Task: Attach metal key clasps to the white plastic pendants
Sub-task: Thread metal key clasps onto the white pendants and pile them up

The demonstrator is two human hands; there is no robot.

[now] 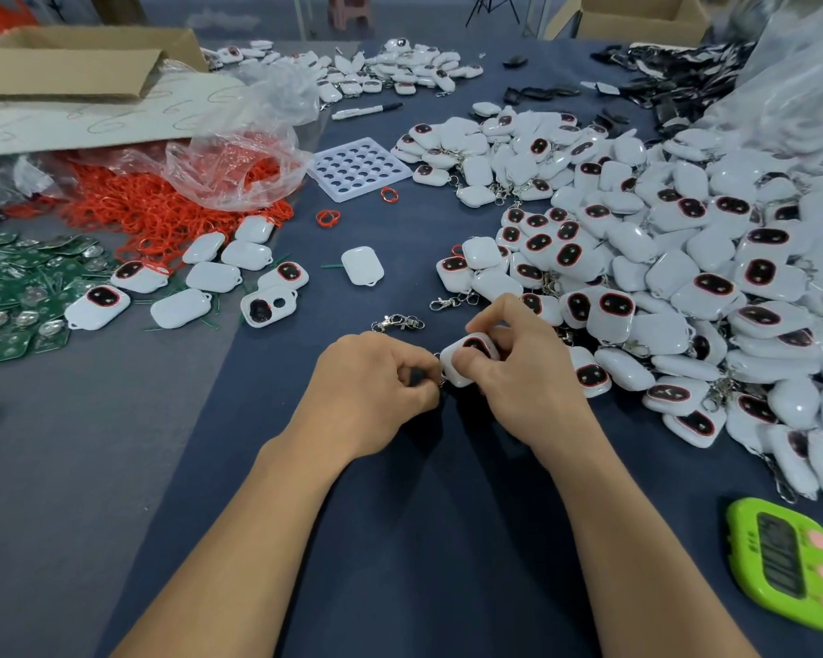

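Dark blue cloth covers a work table [400,539]. At its centre, the right hand [523,372] grips a white pendant [476,345], thumb curled across its face and fingers wrapped behind. The left hand [367,387], fingers curled, pinches a small metal clasp [442,383] touching the pendant's lower left corner. A spare clasp [397,322] lies just beyond the hands; a pendant pile [685,277] spreads right.
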